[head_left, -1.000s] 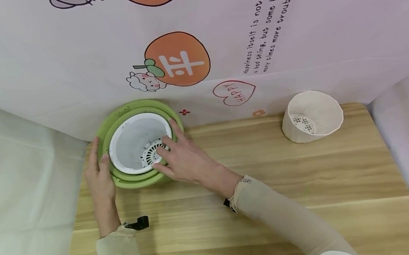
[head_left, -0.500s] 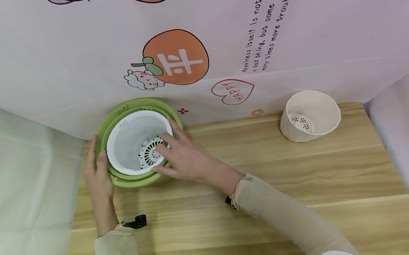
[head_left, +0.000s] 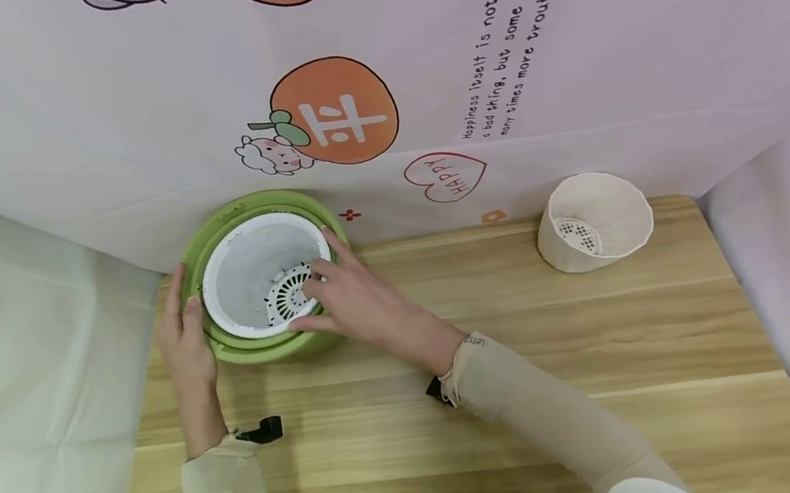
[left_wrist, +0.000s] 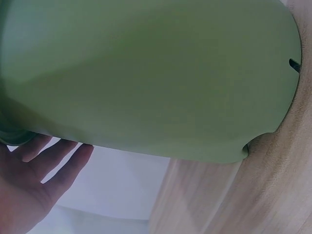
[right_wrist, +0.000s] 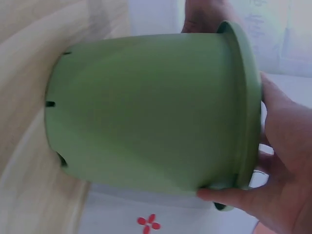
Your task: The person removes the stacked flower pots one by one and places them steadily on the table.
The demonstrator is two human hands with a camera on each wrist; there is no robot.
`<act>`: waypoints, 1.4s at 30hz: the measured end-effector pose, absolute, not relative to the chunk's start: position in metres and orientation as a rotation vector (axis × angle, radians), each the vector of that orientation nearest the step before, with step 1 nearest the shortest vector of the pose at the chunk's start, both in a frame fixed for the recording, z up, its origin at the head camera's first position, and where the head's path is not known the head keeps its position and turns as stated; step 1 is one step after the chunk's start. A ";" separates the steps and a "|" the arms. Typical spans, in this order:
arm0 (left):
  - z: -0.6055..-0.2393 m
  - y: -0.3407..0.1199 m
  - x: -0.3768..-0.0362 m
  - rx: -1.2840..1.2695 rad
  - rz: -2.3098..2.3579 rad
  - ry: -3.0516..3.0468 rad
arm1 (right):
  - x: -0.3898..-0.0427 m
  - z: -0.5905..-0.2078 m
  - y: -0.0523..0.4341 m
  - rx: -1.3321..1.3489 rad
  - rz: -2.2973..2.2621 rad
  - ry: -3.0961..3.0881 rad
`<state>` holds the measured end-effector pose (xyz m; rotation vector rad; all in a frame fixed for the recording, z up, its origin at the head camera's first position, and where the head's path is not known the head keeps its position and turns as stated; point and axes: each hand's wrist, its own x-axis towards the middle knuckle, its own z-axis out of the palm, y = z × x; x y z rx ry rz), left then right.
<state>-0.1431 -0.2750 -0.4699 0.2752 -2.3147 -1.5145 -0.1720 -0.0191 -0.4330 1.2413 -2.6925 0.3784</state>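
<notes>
Two pots: we are keeping the white inner pot [head_left: 260, 273] nested inside the green pot [head_left: 271, 348], tipped on its side at the desk's [head_left: 523, 361] far left
Left hand [head_left: 184, 341]: flat, fingers straight, bracing the green rim so nothing is rolling
Right hand [head_left: 350, 299]: fingers curling over the white rim, thumb under the green lip; steadying both
Beige pot [head_left: 595, 221]: lying apart, far right

Bright even light; soft shadows; wrist views blurred close-up.
</notes>
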 end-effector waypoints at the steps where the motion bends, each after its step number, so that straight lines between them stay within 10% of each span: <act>1: -0.470 -0.276 -0.143 0.273 -1.511 -2.316 | -0.172 -0.434 -0.020 1.228 0.378 -2.676; 42: -0.469 -0.276 -0.144 0.313 -1.450 -2.390 | -0.172 -0.445 -0.028 1.014 1.108 -2.205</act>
